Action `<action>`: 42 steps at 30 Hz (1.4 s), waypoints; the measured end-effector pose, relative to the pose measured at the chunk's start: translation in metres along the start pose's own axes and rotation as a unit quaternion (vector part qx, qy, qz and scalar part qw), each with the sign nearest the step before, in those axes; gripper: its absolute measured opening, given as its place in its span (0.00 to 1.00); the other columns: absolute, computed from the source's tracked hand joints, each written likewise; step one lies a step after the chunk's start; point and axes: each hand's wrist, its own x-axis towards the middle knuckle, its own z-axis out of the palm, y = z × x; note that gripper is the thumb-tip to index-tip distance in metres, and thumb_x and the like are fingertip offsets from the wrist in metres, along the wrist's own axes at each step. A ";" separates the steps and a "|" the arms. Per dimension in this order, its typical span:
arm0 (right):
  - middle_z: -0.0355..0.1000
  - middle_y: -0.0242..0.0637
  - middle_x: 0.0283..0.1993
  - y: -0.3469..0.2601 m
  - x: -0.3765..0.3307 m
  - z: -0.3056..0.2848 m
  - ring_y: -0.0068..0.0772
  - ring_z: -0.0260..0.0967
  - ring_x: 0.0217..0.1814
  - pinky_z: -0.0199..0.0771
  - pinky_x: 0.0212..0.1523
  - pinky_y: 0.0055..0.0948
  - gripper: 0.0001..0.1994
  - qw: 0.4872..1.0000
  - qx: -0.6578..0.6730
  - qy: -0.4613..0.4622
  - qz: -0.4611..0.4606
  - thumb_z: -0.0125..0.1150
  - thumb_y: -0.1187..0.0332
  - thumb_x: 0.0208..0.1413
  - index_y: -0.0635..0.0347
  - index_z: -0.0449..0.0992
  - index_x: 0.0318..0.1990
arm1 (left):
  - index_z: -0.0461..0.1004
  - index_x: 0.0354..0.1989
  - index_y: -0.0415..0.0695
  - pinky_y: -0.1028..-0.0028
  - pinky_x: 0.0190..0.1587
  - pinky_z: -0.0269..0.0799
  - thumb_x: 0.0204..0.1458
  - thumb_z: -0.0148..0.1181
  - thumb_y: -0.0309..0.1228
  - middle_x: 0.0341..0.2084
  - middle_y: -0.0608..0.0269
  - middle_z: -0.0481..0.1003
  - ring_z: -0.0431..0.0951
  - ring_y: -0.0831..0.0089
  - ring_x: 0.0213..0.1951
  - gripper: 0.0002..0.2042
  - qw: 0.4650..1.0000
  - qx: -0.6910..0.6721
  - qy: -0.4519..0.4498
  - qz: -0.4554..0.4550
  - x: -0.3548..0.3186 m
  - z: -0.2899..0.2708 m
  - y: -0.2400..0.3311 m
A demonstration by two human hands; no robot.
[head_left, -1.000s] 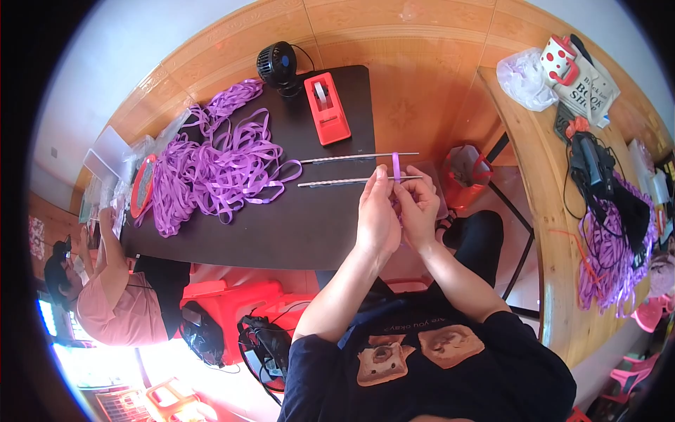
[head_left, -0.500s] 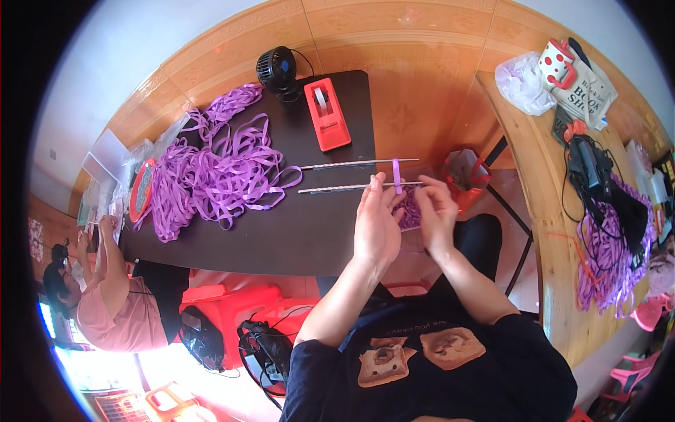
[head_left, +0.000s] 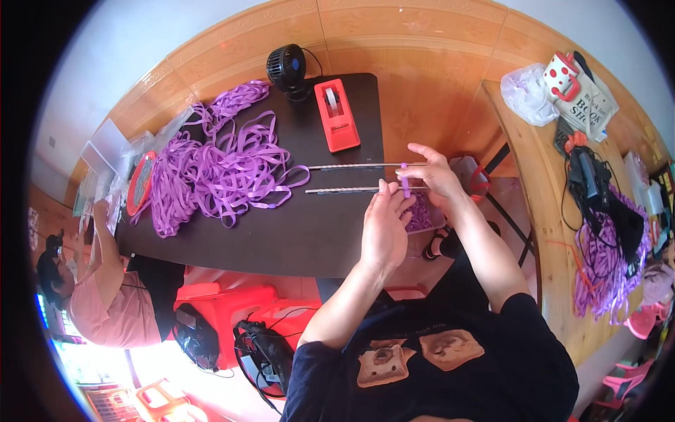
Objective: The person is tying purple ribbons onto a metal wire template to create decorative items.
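Two thin metal rods, a far rod (head_left: 351, 167) and a near rod (head_left: 337, 190), lie parallel and stick out past the dark table's right edge. A short purple ribbon strip (head_left: 406, 184) spans both rods near their right ends. My right hand (head_left: 441, 179) is at the far rod, pinching the strip between thumb and lower fingers, its index finger raised. Just below the near rod, my left hand (head_left: 384, 228) has its fingers loosely extended beside the strip's lower end. A large tangle of purple ribbon (head_left: 211, 176) covers the table's left part.
A red tape dispenser (head_left: 341, 130) and a black fan (head_left: 287, 70) stand at the back. Below the rod ends is a container of purple pieces (head_left: 420, 214). A wooden table (head_left: 555, 281) with cables and ribbon is at right; another person (head_left: 119, 302) works at left.
My right hand has moved up and away from me, from beside the near rod to the far rod, and now grips the strip. My left hand stays close to the near rod.
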 end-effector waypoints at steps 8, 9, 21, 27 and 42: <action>0.73 0.40 0.40 -0.003 0.004 -0.007 0.27 0.72 0.41 0.68 0.44 0.27 0.30 0.999 -0.032 -0.043 -0.010 0.67 0.73 0.46 0.61 0.64 0.59 | 0.55 0.59 0.37 0.61 0.64 0.42 0.61 0.41 0.53 0.62 0.42 0.55 0.55 0.56 0.63 0.30 1.000 -0.029 -0.009 -0.002 0.002 -0.003 0.002; 0.74 0.36 0.40 -0.007 0.002 -0.007 0.26 0.72 0.41 0.67 0.43 0.25 0.28 0.999 -0.040 -0.019 -0.022 0.66 0.71 0.47 0.60 0.66 0.58 | 0.57 0.58 0.38 0.61 0.64 0.43 0.61 0.41 0.53 0.62 0.42 0.55 0.56 0.56 0.62 0.29 1.000 -0.027 -0.005 -0.004 0.002 -0.004 0.003; 0.71 0.25 0.28 -0.059 0.087 0.064 0.15 0.63 0.31 0.58 0.32 0.17 0.12 0.955 -0.244 -0.066 -0.156 0.63 0.59 0.55 0.59 0.78 0.34 | 0.38 0.69 0.52 0.58 0.65 0.39 0.60 0.35 0.58 0.65 0.34 0.46 0.54 0.52 0.64 0.35 1.000 -0.027 0.001 -0.006 -0.001 0.001 0.005; 0.69 0.26 0.24 -0.059 0.094 0.107 0.15 0.59 0.26 0.57 0.30 0.20 0.09 0.971 -0.226 -0.053 -0.046 0.65 0.65 0.52 0.62 0.77 0.28 | 0.32 0.70 0.55 0.56 0.66 0.38 0.60 0.33 0.59 0.65 0.36 0.46 0.54 0.52 0.63 0.36 1.000 -0.026 -0.003 -0.007 0.001 0.001 0.005; 0.73 0.33 0.27 -0.052 0.053 0.117 0.19 0.65 0.30 0.64 0.34 0.21 0.06 0.990 -0.085 -0.014 -0.111 0.61 0.72 0.53 0.67 0.77 0.29 | 0.37 0.70 0.51 0.58 0.65 0.40 0.59 0.37 0.59 0.65 0.41 0.50 0.56 0.57 0.63 0.37 0.999 -0.049 -0.010 -0.002 0.003 -0.002 0.003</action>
